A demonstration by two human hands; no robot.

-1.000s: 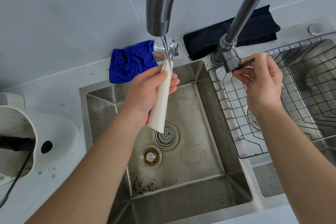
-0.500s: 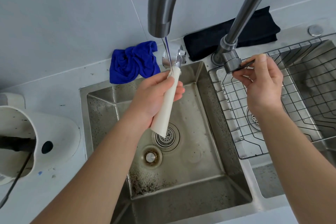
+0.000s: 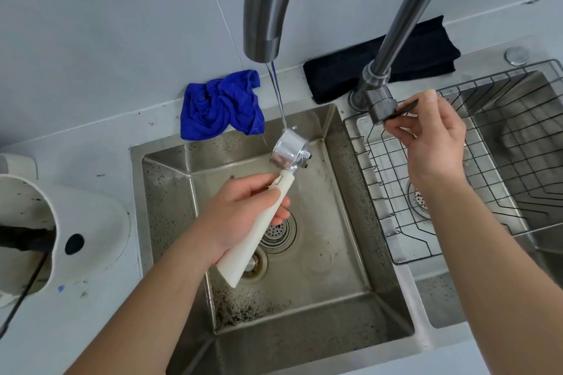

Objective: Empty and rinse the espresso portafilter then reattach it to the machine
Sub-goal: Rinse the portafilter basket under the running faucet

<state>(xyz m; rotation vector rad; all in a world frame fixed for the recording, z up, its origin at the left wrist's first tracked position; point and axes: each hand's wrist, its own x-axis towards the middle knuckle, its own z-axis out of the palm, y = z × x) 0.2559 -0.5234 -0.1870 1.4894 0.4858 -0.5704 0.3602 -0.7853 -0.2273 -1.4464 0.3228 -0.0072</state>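
Note:
My left hand [image 3: 240,216] grips the cream handle of the portafilter [image 3: 291,152] and holds it over the left sink basin [image 3: 320,268]. Its steel head points up and away, right under the curved faucet spout [image 3: 262,24]. A thin stream of water [image 3: 277,94] falls from the spout onto the head's rim. My right hand [image 3: 432,143] pinches the dark faucet lever [image 3: 402,108] at the base of the tap, thumb on top. Dark coffee grounds lie scattered along the basin's near floor.
A crumpled blue cloth [image 3: 221,105] and a folded black towel [image 3: 380,65] lie behind the sink. A wire rack [image 3: 487,161] sits in the right basin. A white bin [image 3: 61,228] stands on the counter at left. Drain strainer [image 3: 277,231] is below the handle.
My left hand has lowered the portafilter and tilted it, so the steel head has dropped from just under the spout down to the basin's back edge. The right hand stays on the lever.

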